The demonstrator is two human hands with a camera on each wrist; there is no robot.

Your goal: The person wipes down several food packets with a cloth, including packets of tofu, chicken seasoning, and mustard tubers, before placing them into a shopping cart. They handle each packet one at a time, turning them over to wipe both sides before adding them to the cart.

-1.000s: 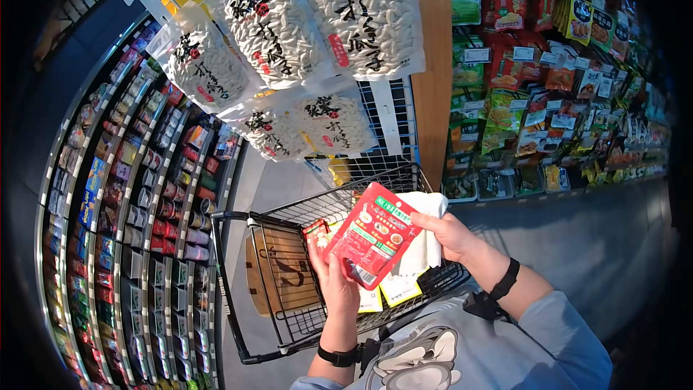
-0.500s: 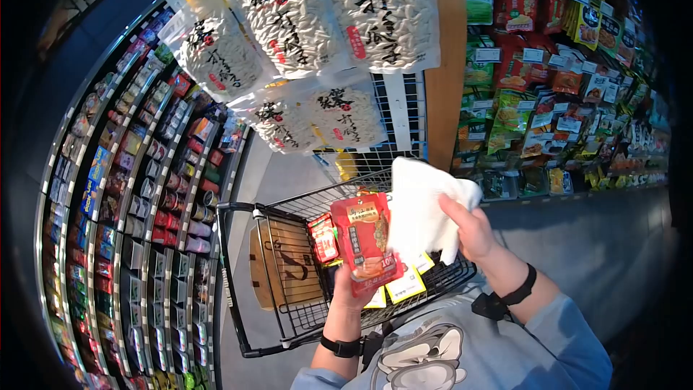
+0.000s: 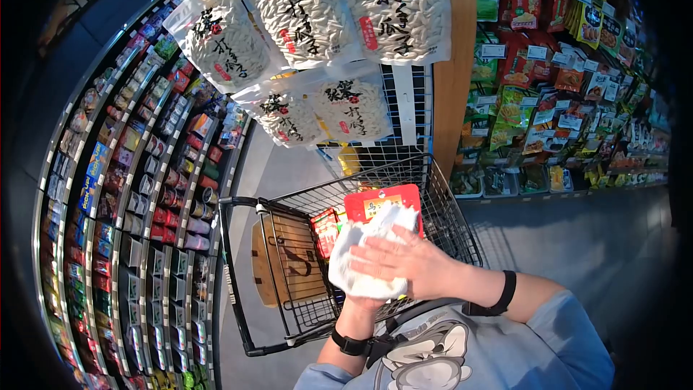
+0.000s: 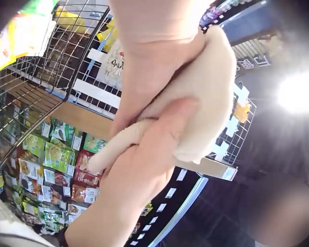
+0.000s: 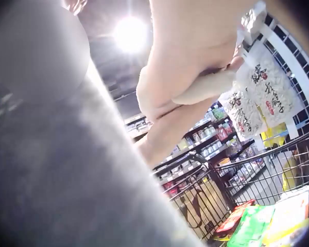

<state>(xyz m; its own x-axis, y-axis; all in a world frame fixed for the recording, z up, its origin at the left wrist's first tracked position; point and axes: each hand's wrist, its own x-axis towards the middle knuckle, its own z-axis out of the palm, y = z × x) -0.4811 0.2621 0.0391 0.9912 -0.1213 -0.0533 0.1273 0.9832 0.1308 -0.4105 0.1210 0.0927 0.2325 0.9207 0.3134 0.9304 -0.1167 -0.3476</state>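
Note:
Flat on a folded white cloth (image 3: 368, 245) lies my right hand (image 3: 401, 263), its fingers extended across the cloth in the head view. Beneath the cloth is my left hand, mostly hidden there; its wrist comes up from below. A red food packet (image 3: 361, 206) shows its top beyond the far side of the cloth, and its lower part is covered. In the left wrist view, my left hand (image 4: 157, 72) and my right hand (image 4: 144, 164) meet around the cloth (image 4: 211, 98), with the right thumb over it. I cannot tell what the left fingers hold.
A black wire shopping cart (image 3: 455, 209) stands under the hands, holding a small red packet (image 3: 325, 231) and a green packet (image 5: 252, 226). Bags of white seeds (image 3: 303, 14) hang in front. Hanging packets fill the right rack (image 3: 534, 101); stocked shelves (image 3: 137, 195) line the left.
The packet was turned over in the left hand as the right hand lifted the cloth off it. The cloth has since come left and down, covering the left hand and the packet's lower part.

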